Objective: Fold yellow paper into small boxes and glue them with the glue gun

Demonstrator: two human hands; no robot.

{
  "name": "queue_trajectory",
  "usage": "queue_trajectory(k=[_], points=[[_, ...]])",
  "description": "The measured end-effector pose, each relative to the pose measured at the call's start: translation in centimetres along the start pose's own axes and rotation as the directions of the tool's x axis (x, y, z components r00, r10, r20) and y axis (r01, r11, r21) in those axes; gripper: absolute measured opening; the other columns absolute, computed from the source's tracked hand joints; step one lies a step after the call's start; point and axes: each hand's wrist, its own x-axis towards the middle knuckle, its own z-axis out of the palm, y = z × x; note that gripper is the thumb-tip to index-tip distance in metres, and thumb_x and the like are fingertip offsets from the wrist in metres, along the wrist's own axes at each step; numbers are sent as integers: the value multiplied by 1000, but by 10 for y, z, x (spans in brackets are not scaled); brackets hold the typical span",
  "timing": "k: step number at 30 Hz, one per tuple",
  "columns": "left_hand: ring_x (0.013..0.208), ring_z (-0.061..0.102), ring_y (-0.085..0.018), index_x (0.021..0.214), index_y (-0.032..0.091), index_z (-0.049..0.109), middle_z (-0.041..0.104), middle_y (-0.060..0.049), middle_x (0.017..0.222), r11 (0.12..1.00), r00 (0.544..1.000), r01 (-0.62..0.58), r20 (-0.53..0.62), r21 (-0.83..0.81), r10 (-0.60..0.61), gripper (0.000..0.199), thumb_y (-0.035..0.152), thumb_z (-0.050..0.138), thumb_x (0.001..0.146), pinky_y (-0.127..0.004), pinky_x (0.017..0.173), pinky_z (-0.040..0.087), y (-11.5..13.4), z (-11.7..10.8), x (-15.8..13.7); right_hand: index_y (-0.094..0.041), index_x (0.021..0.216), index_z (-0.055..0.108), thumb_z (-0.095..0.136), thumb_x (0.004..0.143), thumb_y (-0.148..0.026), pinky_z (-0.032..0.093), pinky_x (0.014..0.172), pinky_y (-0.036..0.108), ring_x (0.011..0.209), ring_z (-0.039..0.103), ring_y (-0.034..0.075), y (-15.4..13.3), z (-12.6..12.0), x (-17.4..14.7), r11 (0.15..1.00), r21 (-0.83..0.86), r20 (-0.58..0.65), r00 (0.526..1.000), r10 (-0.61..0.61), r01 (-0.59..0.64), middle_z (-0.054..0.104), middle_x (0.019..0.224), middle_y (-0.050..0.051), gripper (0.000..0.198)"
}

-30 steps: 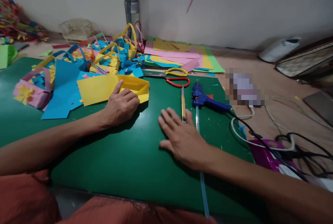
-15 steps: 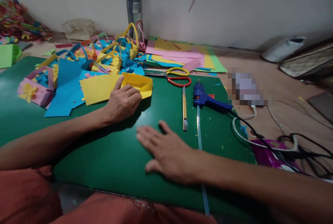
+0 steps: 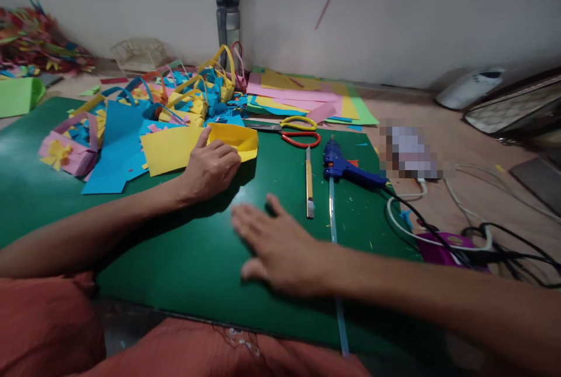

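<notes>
My left hand (image 3: 209, 162) is closed on the near side of a small yellow paper box (image 3: 245, 142), its curled fingers covering part of the box. A flat yellow paper piece (image 3: 169, 149) lies just left of that hand. My right hand (image 3: 280, 248) is open over the green board (image 3: 175, 260), fingers stretched out to the left and a little blurred, with nothing in it. Beyond it lie a box cutter (image 3: 309, 184) and a blue glue gun (image 3: 337, 162), whose long clear glue stick (image 3: 333, 213) passes under my right forearm.
Scissors (image 3: 300, 131) with yellow and red handles lie behind the cutter. Small paper baskets (image 3: 193, 99) crowd the back left, beside blue paper (image 3: 111, 152). Coloured sheets (image 3: 302, 93) are stacked near the wall. A bottle (image 3: 228, 14) stands behind. Cables (image 3: 473, 248) tangle at right.
My view has shifted slightly. My right hand has risen a little in the picture and stays open. The left hand keeps its place at the yellow paper box.
</notes>
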Motion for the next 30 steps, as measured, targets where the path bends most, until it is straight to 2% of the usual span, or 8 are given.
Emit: queue_trajectory(k=[3, 8, 12, 16, 19, 23, 26, 30], points=[[69, 56, -14, 67, 19, 61, 67, 1, 73, 1000, 1000, 2, -3, 4, -2, 27, 20, 41, 86, -49, 99, 30, 1, 0, 1, -15, 138, 28, 31, 85, -58, 6, 107, 50, 134, 18, 21, 5, 5, -3, 995, -15, -6, 995, -102, 102, 29, 144, 10, 69], [66, 54, -15, 66, 18, 60, 63, -2, 68, 997, 997, -72, -22, 25, 73, 26, 20, 42, 85, -43, 87, 37, 3, -5, 3, -9, 128, 43, 36, 87, -45, 14, 98, 61, 127, 32, 32, 69, -16, 1, 873, -266, -148, 913, 381, -408, 39, 137, 19, 55], [60, 52, -14, 66, 18, 60, 58, -2, 61, 976, 986, -162, -9, 143, 165, 27, 16, 40, 84, -36, 76, 41, 8, -11, 4, -15, 111, 57, 34, 88, -23, 26, 93, 53, 100, 55, 25, 90, -52, -6, 815, -349, -423, 854, 303, -462, 65, 103, 11, 34], [54, 52, -14, 79, 15, 62, 59, -3, 62, 967, 976, -210, 80, 142, 201, 22, 13, 40, 84, -32, 62, 42, 26, -13, 7, -13, 96, 64, 33, 87, -25, 39, 70, 37, 75, 57, 23, 85, -75, -15, 778, -275, -586, 740, 330, -565, 66, 76, 10, 34], [59, 58, -16, 99, 12, 59, 64, -7, 70, 991, 972, -124, 193, -46, 131, 23, 15, 43, 84, -30, 56, 45, 44, -22, 19, -14, 107, 59, 34, 84, -16, 38, 66, 31, 81, 56, 21, 83, -79, -16, 851, -217, -600, 753, 269, -478, 65, 89, 10, 34], [73, 62, -13, 113, 12, 54, 67, -8, 96, 874, 993, 100, 96, -476, -61, 33, 27, 47, 84, -24, 65, 50, 46, -50, 47, -14, 76, 61, 34, 88, -32, 32, 55, 28, 59, 51, 16, 77, -74, -21, 870, -153, -608, 738, 291, -469, 60, 67, 7, 34], [77, 62, -14, 101, 14, 61, 68, -5, 94, 860, 969, 224, 14, -459, -246, 25, 28, 48, 84, -26, 72, 51, 28, -61, 59, -16, 69, 57, 31, 88, -36, 29, 53, 28, 54, 46, 15, 71, -73, -31, 853, -124, -644, 695, 319, -507, 54, 58, 5, 38], [86, 63, -18, 102, 12, 62, 66, -10, 102, 881, 957, 289, 143, -375, -253, 29, 27, 52, 79, -31, 74, 52, 1, -42, 56, -16, 75, 55, 34, 84, -24, 30, 54, 27, 55, 48, 14, 69, -69, -44, 898, -5, -669, 669, 325, -441, 56, 62, 4, 25]])
